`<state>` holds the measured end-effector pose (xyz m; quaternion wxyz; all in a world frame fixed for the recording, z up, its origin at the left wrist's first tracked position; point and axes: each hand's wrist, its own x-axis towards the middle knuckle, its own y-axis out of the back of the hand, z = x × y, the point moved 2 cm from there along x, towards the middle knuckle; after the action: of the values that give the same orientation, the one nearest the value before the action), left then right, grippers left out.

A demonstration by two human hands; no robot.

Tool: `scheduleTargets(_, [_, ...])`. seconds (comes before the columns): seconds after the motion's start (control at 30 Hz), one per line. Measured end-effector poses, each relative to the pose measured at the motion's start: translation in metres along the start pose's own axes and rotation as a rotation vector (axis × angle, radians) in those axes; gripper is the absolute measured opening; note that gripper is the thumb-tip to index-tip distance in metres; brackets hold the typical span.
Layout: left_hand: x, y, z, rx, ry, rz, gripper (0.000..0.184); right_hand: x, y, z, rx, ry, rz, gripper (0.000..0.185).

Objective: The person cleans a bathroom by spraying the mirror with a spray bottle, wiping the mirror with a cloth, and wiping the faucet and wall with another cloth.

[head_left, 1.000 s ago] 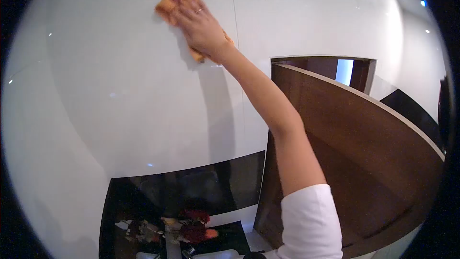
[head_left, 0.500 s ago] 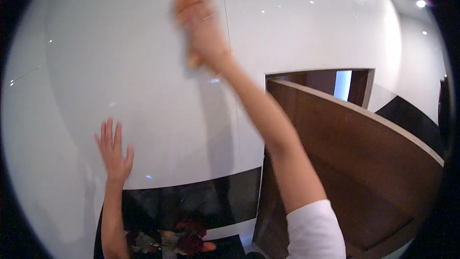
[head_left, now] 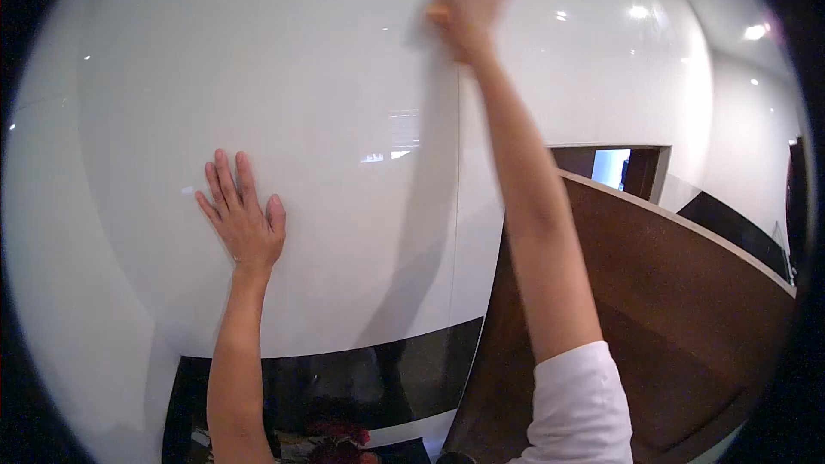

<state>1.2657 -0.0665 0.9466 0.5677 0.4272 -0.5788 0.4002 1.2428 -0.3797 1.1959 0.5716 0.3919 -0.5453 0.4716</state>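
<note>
High up near the top edge, my right hand (head_left: 478, 2) presses an orange cloth (head_left: 439, 14) to the glossy white wall (head_left: 344, 103); hand and cloth are smeared by motion, and the cloth is partly hidden under the hand. My left hand (head_left: 249, 222) lies flat on the same wall, lower and to the left, with its fingers spread and nothing in it.
A brown door or panel (head_left: 653, 309) with a pale top edge stands at the right, below an opening. A black band (head_left: 404, 378) runs along the wall's lower part. Red flowers (head_left: 339, 440) show at the bottom.
My right hand has moved up and to the right with the cloth. My left hand, out of view at first, has come in from below and moved up onto the wall.
</note>
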Motion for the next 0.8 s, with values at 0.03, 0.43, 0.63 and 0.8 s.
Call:
scheduleTargets(0.03, [0.000,-0.001,0.002,0.008,0.000,-0.001,0.069,0.001,0.011,-0.053,0.132,0.112,0.114,0.068])
scheduleTargets(0.43, [0.005,0.008,0.009,0.013,-0.018,0.014,0.067,-0.089,-0.008,0.084,0.132,0.046,0.126,0.055])
scheduleTargets(0.63, [0.000,0.006,0.013,0.001,-0.010,0.027,0.068,-0.147,-0.008,0.133,-0.046,-0.714,-0.036,0.062])
scheduleTargets(0.8, [-0.003,-0.002,0.018,-0.014,-0.030,0.031,0.065,-0.181,0.008,0.011,0.193,-0.436,0.029,0.063])
